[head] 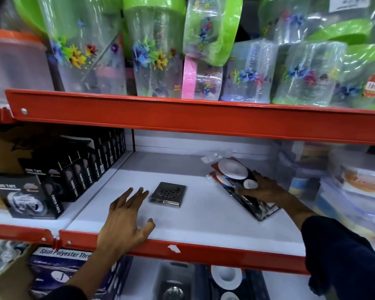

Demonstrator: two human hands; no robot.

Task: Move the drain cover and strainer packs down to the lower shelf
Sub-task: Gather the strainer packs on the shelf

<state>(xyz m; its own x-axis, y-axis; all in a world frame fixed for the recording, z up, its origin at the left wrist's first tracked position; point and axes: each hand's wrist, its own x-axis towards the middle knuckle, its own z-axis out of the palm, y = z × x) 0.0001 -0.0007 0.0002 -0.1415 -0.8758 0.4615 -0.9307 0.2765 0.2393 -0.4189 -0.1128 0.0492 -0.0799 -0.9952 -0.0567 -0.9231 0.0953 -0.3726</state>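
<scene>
Shelf (204, 221) white, red-edged; left hand (126, 215) fingers spread beside drain cover (168, 194); right hand (262, 187) grips strainer packs (236, 176).

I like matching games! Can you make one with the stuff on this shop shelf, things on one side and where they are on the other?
Things:
1. drain cover
2. strainer packs
3. nano tape boxes
4. flowery jars

Places:
A. top shelf
B. under the right hand
C. left end of the middle shelf
D. just past the left hand fingertips

Pairs: 1-D, 2-B, 3-C, 4-A
</scene>
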